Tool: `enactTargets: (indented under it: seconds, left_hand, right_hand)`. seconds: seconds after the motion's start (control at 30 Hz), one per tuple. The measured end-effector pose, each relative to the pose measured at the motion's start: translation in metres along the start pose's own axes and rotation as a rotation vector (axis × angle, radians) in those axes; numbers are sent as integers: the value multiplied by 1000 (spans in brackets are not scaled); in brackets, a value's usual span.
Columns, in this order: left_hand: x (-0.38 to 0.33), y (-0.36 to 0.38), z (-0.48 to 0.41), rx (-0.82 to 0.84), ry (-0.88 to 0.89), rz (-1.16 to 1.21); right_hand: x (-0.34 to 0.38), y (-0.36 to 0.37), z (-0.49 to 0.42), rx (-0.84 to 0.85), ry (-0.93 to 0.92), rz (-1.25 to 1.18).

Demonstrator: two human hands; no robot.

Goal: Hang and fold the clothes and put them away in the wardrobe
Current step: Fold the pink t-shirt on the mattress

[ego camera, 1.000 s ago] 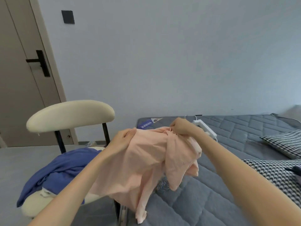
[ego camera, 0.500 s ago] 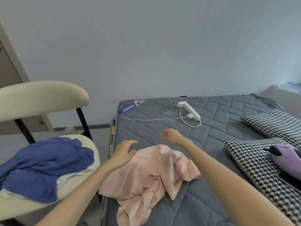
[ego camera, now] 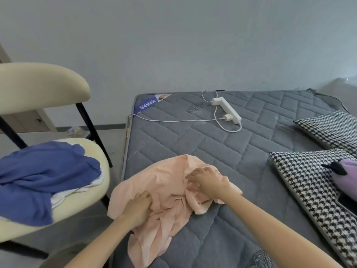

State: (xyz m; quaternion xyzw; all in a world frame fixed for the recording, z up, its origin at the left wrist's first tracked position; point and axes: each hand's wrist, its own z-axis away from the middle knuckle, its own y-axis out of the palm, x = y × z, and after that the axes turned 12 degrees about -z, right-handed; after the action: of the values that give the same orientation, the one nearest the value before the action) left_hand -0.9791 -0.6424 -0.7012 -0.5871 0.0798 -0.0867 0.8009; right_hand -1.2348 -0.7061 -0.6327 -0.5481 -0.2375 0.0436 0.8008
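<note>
Right hand (ego camera: 209, 183): fingers (ego camera: 193, 176) spread, pressing the crumpled peach-pink fabric garment (ego camera: 166, 182). Left hand (ego camera: 139, 207): fingers bent into the same cloth; gripping or pressing, cannot tell. Garment lies at the edge of the grey quilted mattress (ego camera: 222, 151), hem overhanging. Risk: slides floorward, or creases get folded in. Blue corner label (ego camera: 146, 105): white writing, unreadable.

Plain peach-pink garment (ego camera: 164, 182) under my fingers (ego camera: 195, 174), grey quilted mattress (ego camera: 193, 144) with a blue label (ego camera: 147, 105), blue garment (ego camera: 38, 176), cream chair (ego camera: 38, 84) with black legs (ego camera: 92, 130), white power strip (ego camera: 227, 108) and cable (ego camera: 173, 120), black-and-white houndstooth pillows (ego camera: 309, 200), lilac plush toy (ego camera: 350, 173) with a black ear (ego camera: 335, 168), pale grey wall (ego camera: 173, 45).
</note>
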Motion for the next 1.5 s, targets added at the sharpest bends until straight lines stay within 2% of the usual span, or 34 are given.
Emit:
enactTargets:
  seconds: [0.07,0.13,0.23,0.3,0.33,0.4,0.5,0.57,0.7,0.77,0.87,0.97,1.03,1.13,1.3,1.43,1.5]
  left_hand:
    - [10,-15,-4,-115,-62,178]
    - [22,-48,-13,-317,-165,442]
    - [43,-125,-33,-641,-342,762]
    - [55,-174,-40,-798,-404,840]
    - [59,-193,-40,-849,-399,868]
    - [62,-221,-39,-907,-362,890]
    - [52,-245,-33,-903,-264,883]
    - [42,-254,-25,-885,-176,873]
    - [26,-260,-6,-786,80,740]
    - [21,-262,6,-730,182,669]
    - [19,-265,28,-724,277,603]
    - [22,-268,49,-743,309,566]
    - [24,-269,62,-756,316,543]
    - [25,-271,80,-781,330,553]
    - [31,-274,99,-921,273,626]
    - [41,-272,113,-964,207,664]
    - [45,-270,121,-981,192,694]
  right_hand:
    - [-5,-11,-8,-194,68,-303]
    - [-7,-32,-18,-553,51,-654]
    - [-11,-81,-29,-1084,250,-1050]
    - [-16,-111,-36,-1263,354,-1162]
    - [-19,-122,-39,-1264,385,-1174]
    - [-22,-134,-45,-1128,445,-1139]
    - [-15,-134,-46,-815,453,-1021]
    - [-1,-126,-45,-677,336,-851]
    - [46,-114,-39,-422,-152,-643]
    - [69,-113,-37,-367,-315,-614]
    - [96,-114,-36,-301,-382,-601]
    - [111,-116,-31,-256,-473,-466]
    - [117,-114,-24,-208,-472,-518]
    - [129,-112,-12,-120,-355,-579]
    - [148,-116,12,120,-376,-737]
    - [155,-119,21,118,-331,-570]
    - [153,-117,20,51,-285,-314]
